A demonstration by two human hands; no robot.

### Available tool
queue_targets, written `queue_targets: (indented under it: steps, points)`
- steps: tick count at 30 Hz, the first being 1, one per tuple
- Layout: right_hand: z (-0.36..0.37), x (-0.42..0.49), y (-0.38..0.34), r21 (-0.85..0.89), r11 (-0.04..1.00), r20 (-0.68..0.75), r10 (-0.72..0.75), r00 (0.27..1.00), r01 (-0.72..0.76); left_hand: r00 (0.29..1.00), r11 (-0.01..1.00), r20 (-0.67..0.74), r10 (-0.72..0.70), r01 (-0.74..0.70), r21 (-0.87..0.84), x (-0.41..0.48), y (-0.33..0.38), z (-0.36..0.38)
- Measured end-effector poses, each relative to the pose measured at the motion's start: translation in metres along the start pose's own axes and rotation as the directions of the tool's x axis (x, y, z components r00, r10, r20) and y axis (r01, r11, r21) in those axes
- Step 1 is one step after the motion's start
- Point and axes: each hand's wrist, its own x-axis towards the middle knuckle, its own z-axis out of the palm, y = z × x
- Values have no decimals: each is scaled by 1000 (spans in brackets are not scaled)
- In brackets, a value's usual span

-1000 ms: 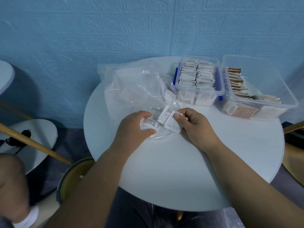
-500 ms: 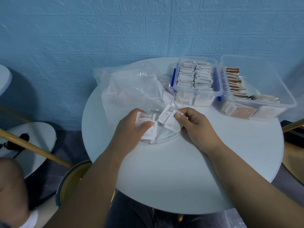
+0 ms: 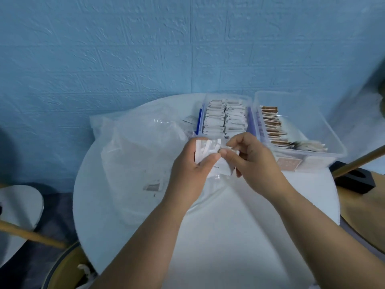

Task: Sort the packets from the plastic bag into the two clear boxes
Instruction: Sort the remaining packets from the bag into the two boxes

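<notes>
A stack of white packets (image 3: 205, 150) is gripped in the curled fingers of the left hand (image 3: 187, 176), just above the plastic bag (image 3: 135, 151). The right hand (image 3: 252, 161) pinches one more against it. The clear box (image 3: 229, 96) beside the bag looks almost full; the second box (image 3: 302, 113) holds a part row of brown ones. A loose packet (image 3: 153, 186) shows in the bag, so sorting seems well along but not done. The print is too blurred to read.
</notes>
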Motion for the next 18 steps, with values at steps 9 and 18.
queue_targets:
  steps: [9, 18]
  points:
    - [-42, 50, -19, -175, 982, 47, -60, 997, 68, 991, 997, -111, 73, -77, -29, 46, 18, 25]
    - [-48, 106, 3, -180, 977, 62, 123, 990, -110, 867, 986, -498, -4, -80, -148, 72, -20, 17]
